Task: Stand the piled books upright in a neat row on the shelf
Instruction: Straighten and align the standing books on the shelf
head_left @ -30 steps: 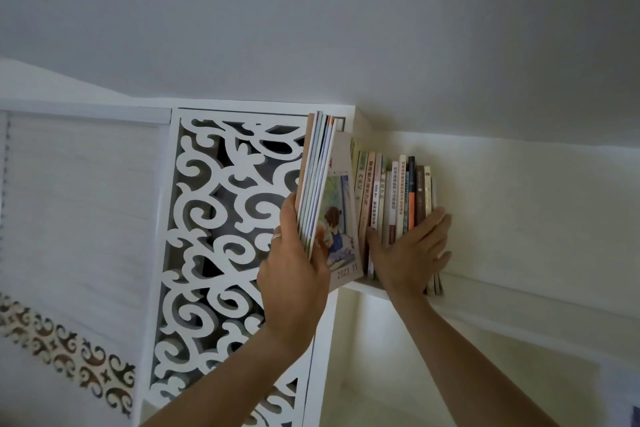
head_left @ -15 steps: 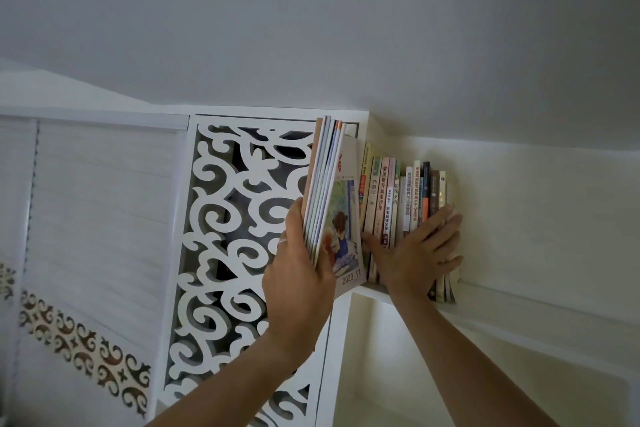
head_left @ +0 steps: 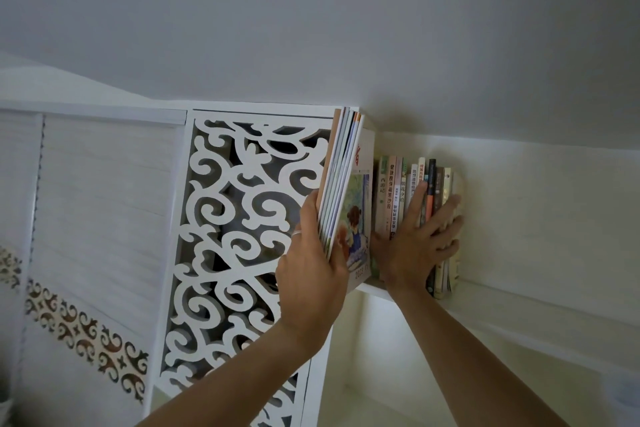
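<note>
While my left hand (head_left: pixel 313 269) grips a stack of thin magazines (head_left: pixel 341 180) upright at the left end of the shelf (head_left: pixel 519 305), my right hand (head_left: pixel 420 241) presses spread fingers flat on the spines of the standing row of books (head_left: pixel 398 198). Behind the magazines stands a white scrollwork panel (head_left: pixel 242 236).
</note>
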`<state>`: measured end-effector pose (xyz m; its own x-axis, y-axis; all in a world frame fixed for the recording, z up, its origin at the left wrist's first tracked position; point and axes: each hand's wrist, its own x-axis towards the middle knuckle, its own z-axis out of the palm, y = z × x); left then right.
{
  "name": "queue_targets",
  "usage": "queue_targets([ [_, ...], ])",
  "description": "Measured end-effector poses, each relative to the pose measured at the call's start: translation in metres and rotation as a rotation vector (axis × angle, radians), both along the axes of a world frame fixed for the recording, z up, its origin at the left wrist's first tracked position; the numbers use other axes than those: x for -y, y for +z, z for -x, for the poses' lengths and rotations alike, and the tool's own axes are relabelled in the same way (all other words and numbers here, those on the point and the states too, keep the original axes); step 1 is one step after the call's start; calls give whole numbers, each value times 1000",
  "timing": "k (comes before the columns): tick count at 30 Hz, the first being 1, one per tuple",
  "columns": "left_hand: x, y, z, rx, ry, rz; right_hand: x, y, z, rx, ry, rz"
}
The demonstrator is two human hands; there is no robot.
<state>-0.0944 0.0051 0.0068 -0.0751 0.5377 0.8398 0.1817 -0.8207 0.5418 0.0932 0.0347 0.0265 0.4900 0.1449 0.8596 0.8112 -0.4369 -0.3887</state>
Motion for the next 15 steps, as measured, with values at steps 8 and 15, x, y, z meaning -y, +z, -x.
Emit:
queue_targets([
  [8,0,1,-18,12,-5,2,20,0,-16,42,1,7],
  [15,-9,8,-27,10,124,-7,27,0,-19,64,-13,43],
])
